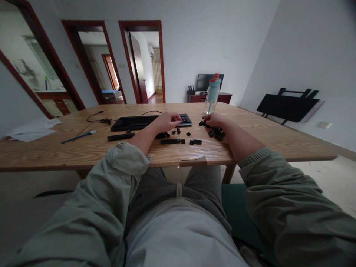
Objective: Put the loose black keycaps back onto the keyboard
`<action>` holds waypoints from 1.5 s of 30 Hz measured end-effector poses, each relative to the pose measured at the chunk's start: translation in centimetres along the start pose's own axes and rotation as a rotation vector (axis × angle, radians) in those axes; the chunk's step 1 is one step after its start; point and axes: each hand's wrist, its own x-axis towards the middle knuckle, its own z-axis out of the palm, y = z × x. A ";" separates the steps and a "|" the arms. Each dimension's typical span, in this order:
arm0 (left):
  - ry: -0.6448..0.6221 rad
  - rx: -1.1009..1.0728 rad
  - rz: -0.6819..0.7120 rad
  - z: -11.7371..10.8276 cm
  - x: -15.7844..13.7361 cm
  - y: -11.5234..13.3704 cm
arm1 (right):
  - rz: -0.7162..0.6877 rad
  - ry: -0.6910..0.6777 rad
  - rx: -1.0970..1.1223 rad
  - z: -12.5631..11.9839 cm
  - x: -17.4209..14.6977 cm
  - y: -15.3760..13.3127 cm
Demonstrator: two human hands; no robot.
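A black keyboard (136, 121) lies across the far middle of the table, some of its keys in place. My left hand (168, 120) is over its right part, fingers bent and drawn together close to the keys; whatever they pinch is too small to make out. My right hand (215, 120) reaches down at loose black keycaps (217, 133), right of the keyboard. Its fingers are curled together, and their tips are partly hidden among the caps. More keycaps stand in a short row (170, 141) nearer the table's front edge, with a small group (195, 142) beside it.
A clear bottle with a red lid (213, 92) stands behind my right hand. To the left lie a blue brush (78, 137), a dark cable (105, 121) and white paper (33, 129). A long black piece (121, 136) is in front of the keyboard. Tape covers the front edge (194, 161).
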 end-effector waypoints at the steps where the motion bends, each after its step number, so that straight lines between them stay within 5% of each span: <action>1: -0.001 -0.001 0.000 0.0 0.0 0.0 | -0.001 -0.003 -0.003 0.0 0.0 0.0; 9: -0.003 0.007 0.006 -0.1 0.0 0.0 | -0.024 0.005 -0.034 -0.5 -0.9 -1.0; 14: -0.003 0.006 0.005 -0.1 -0.1 0.2 | -0.093 0.066 0.219 -1.2 -1.6 -2.2; 20: -0.010 0.013 0.010 0.0 0.1 0.0 | -0.118 -0.198 0.790 -1.2 -2.8 -3.3; 27: -0.019 0.026 0.013 -0.1 0.0 0.2 | -0.085 -0.354 0.988 -1.4 -3.7 -4.1; 32: -0.028 0.025 0.006 -0.1 -0.1 0.3 | -0.100 -0.385 0.884 -1.3 -3.8 -4.1; 40: -0.043 0.032 0.010 -0.1 -0.1 0.0 | -0.210 -0.296 0.123 -1.0 -3.6 -4.3; 45: -0.056 0.040 -0.012 -0.2 -0.1 0.2 | -0.247 -0.231 0.294 -1.8 -3.8 -4.5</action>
